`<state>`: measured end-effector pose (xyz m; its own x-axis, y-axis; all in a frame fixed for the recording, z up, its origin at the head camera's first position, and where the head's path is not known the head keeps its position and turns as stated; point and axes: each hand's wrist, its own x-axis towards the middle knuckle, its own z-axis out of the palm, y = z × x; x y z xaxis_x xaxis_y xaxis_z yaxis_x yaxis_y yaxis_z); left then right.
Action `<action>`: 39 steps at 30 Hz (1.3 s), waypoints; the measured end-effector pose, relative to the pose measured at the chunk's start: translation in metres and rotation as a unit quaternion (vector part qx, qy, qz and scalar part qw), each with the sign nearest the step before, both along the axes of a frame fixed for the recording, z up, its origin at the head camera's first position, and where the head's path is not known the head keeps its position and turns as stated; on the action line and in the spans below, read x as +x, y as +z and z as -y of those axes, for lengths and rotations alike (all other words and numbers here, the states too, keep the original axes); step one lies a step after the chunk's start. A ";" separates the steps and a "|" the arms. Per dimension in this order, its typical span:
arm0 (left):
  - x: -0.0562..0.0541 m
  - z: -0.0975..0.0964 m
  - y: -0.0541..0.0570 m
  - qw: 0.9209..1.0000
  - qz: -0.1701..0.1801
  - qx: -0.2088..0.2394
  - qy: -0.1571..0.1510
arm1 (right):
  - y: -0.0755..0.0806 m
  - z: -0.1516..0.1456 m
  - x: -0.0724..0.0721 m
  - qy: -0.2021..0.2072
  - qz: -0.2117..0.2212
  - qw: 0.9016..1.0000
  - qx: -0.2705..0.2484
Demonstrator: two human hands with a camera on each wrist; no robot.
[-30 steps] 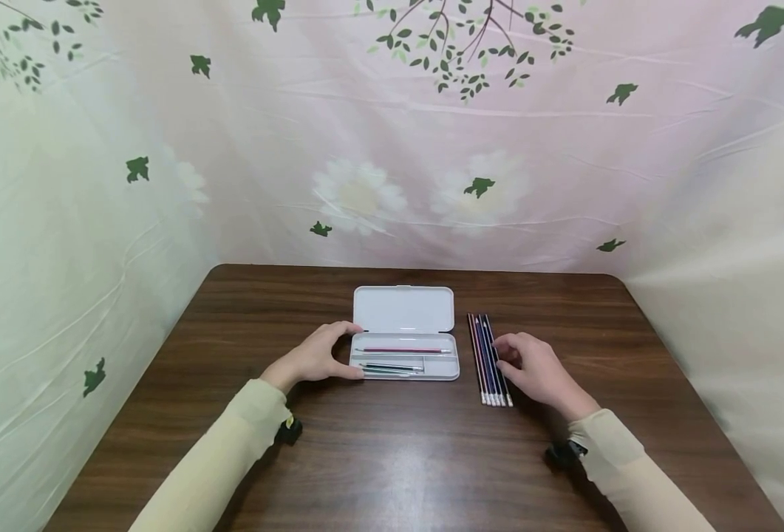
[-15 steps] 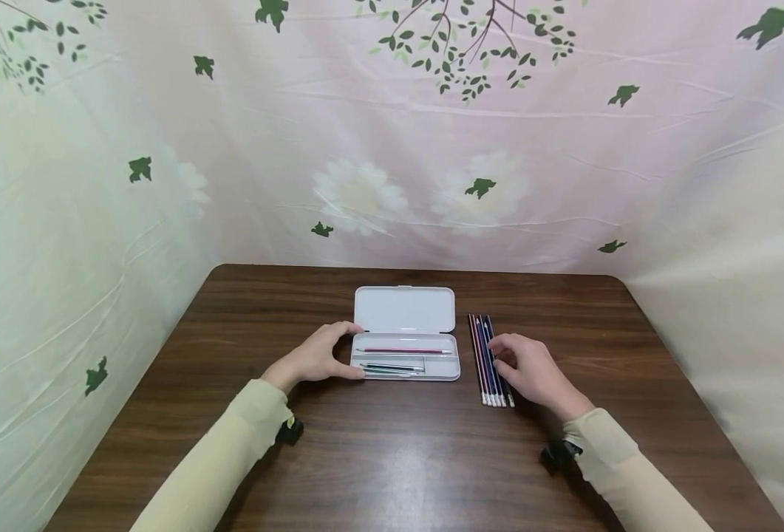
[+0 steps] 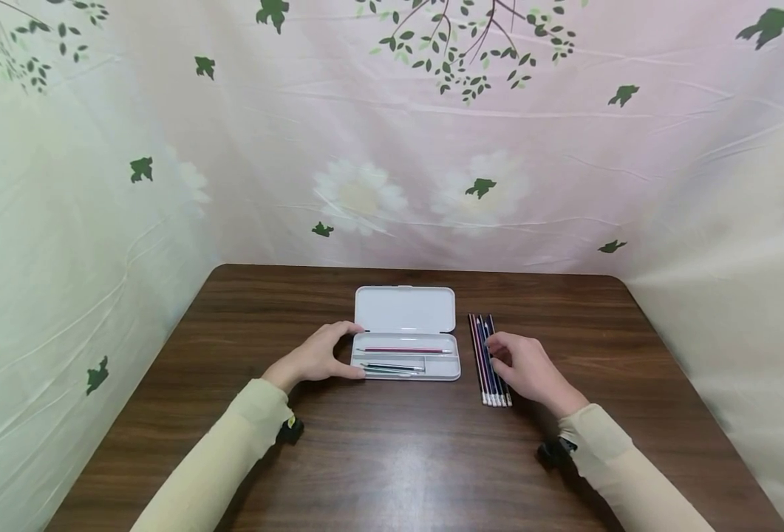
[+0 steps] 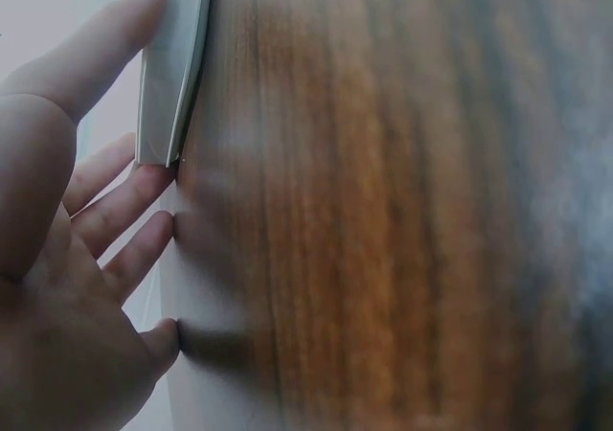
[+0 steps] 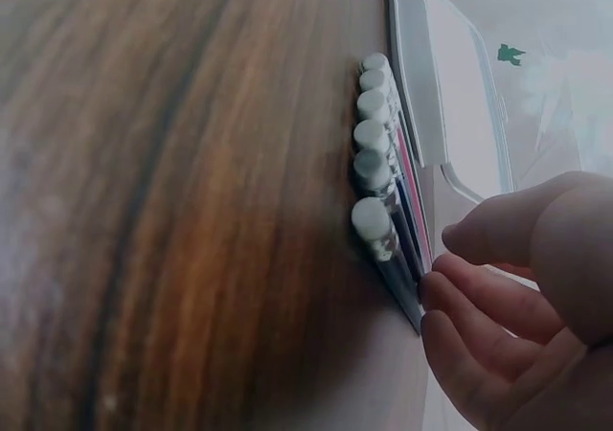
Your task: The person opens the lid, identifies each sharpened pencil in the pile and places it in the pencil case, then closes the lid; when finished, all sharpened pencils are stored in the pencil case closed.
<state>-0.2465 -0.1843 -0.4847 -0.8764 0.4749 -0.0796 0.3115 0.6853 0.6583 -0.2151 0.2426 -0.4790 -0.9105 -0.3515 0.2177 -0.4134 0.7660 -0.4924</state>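
A white pencil case (image 3: 442, 368) lies unfolded on the table, its lid (image 3: 405, 309) tipped back. My left hand (image 3: 315, 356) holds the case's left end, thumb along the front edge and index finger by the back one. Inside are a red pencil (image 3: 405, 350) and several dark ones (image 3: 392, 367). To the right, several pencils (image 3: 481, 355) lie side by side, white erasers toward me. My right hand (image 3: 530, 371) is at the row's right side, fingertips (image 5: 436, 292) against the outermost dark pencil (image 5: 393, 268), thumb apart above. Its fingers hide part of that pencil.
The brown wooden table (image 3: 392, 458) reaches to a fabric backdrop (image 3: 405, 148) printed with leaves, birds and flowers. A narrow strip of table separates the case from the pencil row. Each wrist carries a small black camera (image 3: 290, 429).
My right hand has shifted slightly left against the row. The outermost pencil has turned a little, its far tip going right. My left hand and the case stay in place.
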 end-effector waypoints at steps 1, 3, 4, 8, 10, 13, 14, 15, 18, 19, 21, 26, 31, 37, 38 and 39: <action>0.000 0.000 0.000 1.000 0.002 0.000 0.001 | 0.000 0.000 0.000 -0.001 0.000 1.000 0.002; -0.001 0.000 -0.001 1.000 0.002 0.003 0.001 | 0.000 0.001 -0.001 -0.001 -0.002 1.000 0.004; -0.001 0.000 -0.002 1.000 0.001 0.004 0.000 | 0.001 0.001 -0.001 -0.002 -0.003 1.000 0.005; -0.001 0.000 -0.003 1.000 0.000 0.006 0.000 | 0.003 0.002 -0.001 -0.005 -0.004 1.000 0.008; -0.001 -0.001 -0.003 1.000 0.000 0.006 0.000 | 0.003 0.002 -0.002 -0.009 -0.003 1.000 0.009; 0.000 -0.001 -0.003 1.000 0.001 0.005 0.002 | 0.003 0.003 -0.003 -0.016 -0.003 1.000 0.015; 0.000 -0.001 -0.003 1.000 0.000 0.004 0.002 | 0.003 0.003 -0.003 -0.019 -0.005 1.000 0.019; 0.000 -0.001 -0.003 1.000 0.000 0.003 0.002 | 0.003 0.004 -0.003 -0.021 -0.006 1.000 0.022; -0.001 0.000 -0.004 1.000 -0.002 0.003 0.001 | 0.003 0.005 -0.003 -0.025 -0.011 0.999 0.031; -0.001 0.000 -0.004 1.000 -0.003 0.004 0.000 | 0.002 0.006 -0.004 -0.027 -0.013 0.999 0.034; -0.001 0.000 -0.004 1.000 -0.002 0.005 0.000 | 0.002 0.007 -0.004 -0.027 -0.013 0.999 0.037; -0.001 -0.001 -0.003 1.000 -0.001 0.006 0.000 | 0.004 0.009 -0.005 -0.035 -0.008 0.998 0.042; 0.000 -0.001 -0.003 1.000 -0.001 0.007 0.001 | 0.005 0.011 -0.004 -0.044 -0.014 0.998 0.050; 0.000 0.000 -0.003 1.000 0.000 0.005 0.000 | 0.004 0.015 -0.004 -0.060 -0.023 0.996 0.062; 0.000 -0.001 -0.003 1.000 0.000 0.005 0.000 | 0.004 0.015 -0.004 -0.062 -0.024 0.996 0.063; 0.000 -0.001 -0.003 1.000 0.000 0.005 -0.001 | 0.003 0.016 -0.004 -0.064 -0.026 0.995 0.065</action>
